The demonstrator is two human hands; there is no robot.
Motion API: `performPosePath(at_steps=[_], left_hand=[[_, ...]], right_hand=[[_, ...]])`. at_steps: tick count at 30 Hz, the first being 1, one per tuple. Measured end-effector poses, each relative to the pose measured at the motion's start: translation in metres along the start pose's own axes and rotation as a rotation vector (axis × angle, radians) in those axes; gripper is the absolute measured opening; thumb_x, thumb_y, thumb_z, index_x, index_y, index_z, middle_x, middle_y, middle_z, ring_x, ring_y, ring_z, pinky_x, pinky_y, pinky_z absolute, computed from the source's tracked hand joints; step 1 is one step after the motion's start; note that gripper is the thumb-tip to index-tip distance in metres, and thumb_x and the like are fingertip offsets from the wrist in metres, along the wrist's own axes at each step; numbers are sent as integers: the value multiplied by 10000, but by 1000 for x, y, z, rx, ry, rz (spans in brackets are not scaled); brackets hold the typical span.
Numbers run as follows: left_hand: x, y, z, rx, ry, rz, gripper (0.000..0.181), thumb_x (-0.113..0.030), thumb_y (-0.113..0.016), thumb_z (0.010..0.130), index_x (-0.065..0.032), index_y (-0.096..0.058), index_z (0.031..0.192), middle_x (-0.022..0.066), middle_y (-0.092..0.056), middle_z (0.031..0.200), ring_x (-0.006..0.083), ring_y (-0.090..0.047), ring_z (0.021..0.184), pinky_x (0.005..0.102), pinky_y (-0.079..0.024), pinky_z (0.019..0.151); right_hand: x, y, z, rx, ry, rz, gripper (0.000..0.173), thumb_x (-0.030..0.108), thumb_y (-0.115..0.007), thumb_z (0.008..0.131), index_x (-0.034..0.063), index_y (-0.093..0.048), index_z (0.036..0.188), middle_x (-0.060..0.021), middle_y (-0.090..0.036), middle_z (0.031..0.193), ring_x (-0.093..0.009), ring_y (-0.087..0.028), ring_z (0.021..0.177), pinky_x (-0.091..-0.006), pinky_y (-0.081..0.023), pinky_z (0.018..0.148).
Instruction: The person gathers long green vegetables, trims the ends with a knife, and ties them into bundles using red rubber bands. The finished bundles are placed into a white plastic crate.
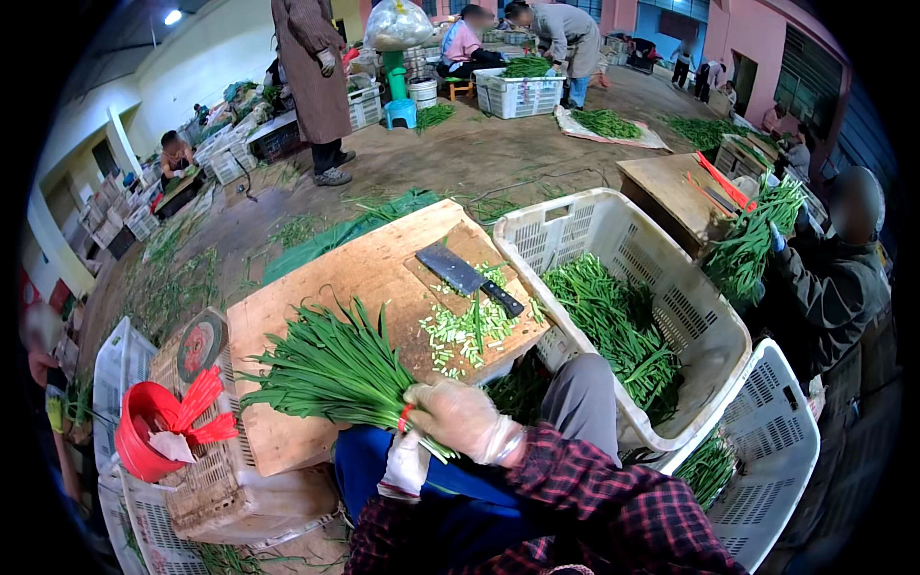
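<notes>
A bunch of long green leafy stalks (330, 366) lies slanted over the near left part of a wooden board (287, 316), its leaves fanned to the left. A red band (405, 417) circles its stem end. My gloved left hand (406, 463) holds the stems from below, beside the band. My gloved right hand (460, 417) closes on the same stems from above, its fingers at the band. A cleaver (467, 277) with a black handle rests on the board's far right part, among chopped pale stem pieces (460, 330).
A white plastic crate (517, 237) with cut greens stands right of the board, another crate (776, 460) beyond it. At left, a red bucket (136, 431) with red strips sits on an upturned crate (215, 503). A co-worker (826, 273) at right holds greens.
</notes>
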State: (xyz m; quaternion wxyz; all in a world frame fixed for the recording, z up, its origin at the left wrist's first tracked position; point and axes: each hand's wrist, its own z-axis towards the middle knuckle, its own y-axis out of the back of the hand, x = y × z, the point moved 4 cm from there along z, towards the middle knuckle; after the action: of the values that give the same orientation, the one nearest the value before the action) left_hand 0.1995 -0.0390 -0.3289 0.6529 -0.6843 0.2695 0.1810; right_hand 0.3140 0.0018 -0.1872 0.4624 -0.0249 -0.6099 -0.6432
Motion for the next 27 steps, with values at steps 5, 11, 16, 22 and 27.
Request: performPosePath(at_steps=[5,11,16,22,27], left_hand=[[6,28,-4,-28,-162,733,503,-213,-544,921,-35,-358,1353,93,-476,1297,220,-473,1197,345,-377,1012],[17,44,-4,-62,-117,602,379,-143,-495,921,-30,-445,1279,89,-545,1161,209,-533,1041,299,-429,893],[19,51,-1,-52,-66,625,456,-141,-510,902,-34,-376,1325,119,-500,1239,251,-497,1138,353,-393,981],[10,21,-9,23,20,201,558,-162,-516,907,-10,-287,1393,142,-434,1366,257,-453,1230,386,-360,1036],[0,-6,-8,-102,88,293,377,-140,-522,920,-12,-447,1266,112,-544,1206,224,-528,1116,369,-411,973]], right_hand=[[5,-49,35,82,-4,-353,213,237,-704,699,68,-630,805,-111,-593,846,-285,-618,827,-391,-506,677],[-9,-59,24,-5,-1,-286,174,245,-699,707,92,-643,769,-105,-585,810,-299,-603,792,-396,-493,676],[-14,-66,27,-31,48,-356,138,209,-648,723,76,-612,728,-104,-568,766,-290,-596,765,-388,-492,668],[-16,-65,44,-183,-31,-209,107,182,-615,766,79,-592,748,-105,-590,779,-273,-614,769,-372,-504,654],[-33,-25,48,-280,-233,554,183,205,-620,860,28,-635,904,-110,-659,793,-242,-630,719,-350,-494,664]])
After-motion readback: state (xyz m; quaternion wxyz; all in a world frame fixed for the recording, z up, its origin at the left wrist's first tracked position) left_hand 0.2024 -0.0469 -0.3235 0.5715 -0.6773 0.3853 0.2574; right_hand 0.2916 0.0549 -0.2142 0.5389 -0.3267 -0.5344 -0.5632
